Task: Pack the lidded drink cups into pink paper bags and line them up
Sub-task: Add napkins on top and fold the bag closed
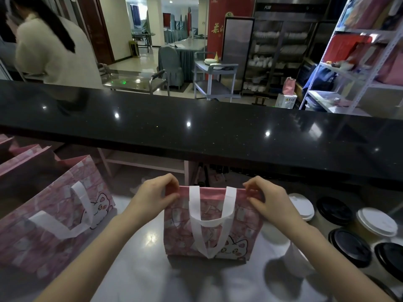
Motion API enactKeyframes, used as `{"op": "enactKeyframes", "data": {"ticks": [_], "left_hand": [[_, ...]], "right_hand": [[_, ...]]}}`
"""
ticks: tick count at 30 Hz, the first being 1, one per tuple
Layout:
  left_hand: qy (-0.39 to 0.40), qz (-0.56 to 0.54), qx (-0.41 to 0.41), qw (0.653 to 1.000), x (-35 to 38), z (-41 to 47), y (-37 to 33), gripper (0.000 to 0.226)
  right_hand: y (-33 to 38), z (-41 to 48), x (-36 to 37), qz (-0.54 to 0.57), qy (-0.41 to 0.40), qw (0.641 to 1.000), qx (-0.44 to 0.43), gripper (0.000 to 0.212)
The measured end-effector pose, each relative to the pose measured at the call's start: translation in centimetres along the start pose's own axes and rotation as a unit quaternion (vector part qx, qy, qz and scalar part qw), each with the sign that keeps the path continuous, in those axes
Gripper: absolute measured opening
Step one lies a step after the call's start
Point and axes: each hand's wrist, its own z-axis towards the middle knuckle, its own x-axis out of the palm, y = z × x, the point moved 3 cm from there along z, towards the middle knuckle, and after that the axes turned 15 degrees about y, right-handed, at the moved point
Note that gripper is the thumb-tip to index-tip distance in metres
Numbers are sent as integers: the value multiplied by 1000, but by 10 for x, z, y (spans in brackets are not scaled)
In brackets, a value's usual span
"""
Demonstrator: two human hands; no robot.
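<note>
Hands [153,194] [269,200] at top corners of pink bag [212,234]

A pink paper bag [212,223] stands upright on the pale worktop [139,269], its top corners pinched by the left hand [152,195] and right hand [269,198]. More pink bags [52,214] stand left; lidded cups [357,232], seemingly paper, cluster right.

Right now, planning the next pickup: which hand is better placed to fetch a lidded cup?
Likely right: the right hand pinches the pink paper bag beside the lidded cups; the left hand is farther.
</note>
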Motion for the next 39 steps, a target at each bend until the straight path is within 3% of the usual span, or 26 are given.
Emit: {"op": "enactKeyframes", "data": {"ticks": [7, 13, 16, 19, 22, 27, 33, 39], "left_hand": [[-18, -37, -30, 999, 8, 3, 2, 33], [109, -163, -56, 979, -17, 8, 3, 13], [106, -95, -46, 989, -11, 16, -17, 17], [130, 7, -30, 991, 11, 23, -40, 34], [69, 130, -7, 989, 22, 27, -49, 24], [18, 185, 4, 982, 33, 22, -54, 16], [34, 151, -19, 988, 31, 28, -54, 11], [-4, 145, -30, 989, 32, 22, -51, 13]], "right_hand": [[6, 9, 2, 4, 22, 999, 24, 32], [14, 20, -22, 136, 100, 984, 55, 21], [37, 28, -15, 92, 120, 988, 43, 21], [55, 35, 5, -47, 172, 983, 33, 35], [59, 40, 19, -179, 149, 972, 34, 21], [58, 39, 32, -178, 113, 978, 9, 20], [64, 42, 37, -118, 156, 981, -10, 19], [65, 37, 39, -121, 122, 984, -37, 20]]}}
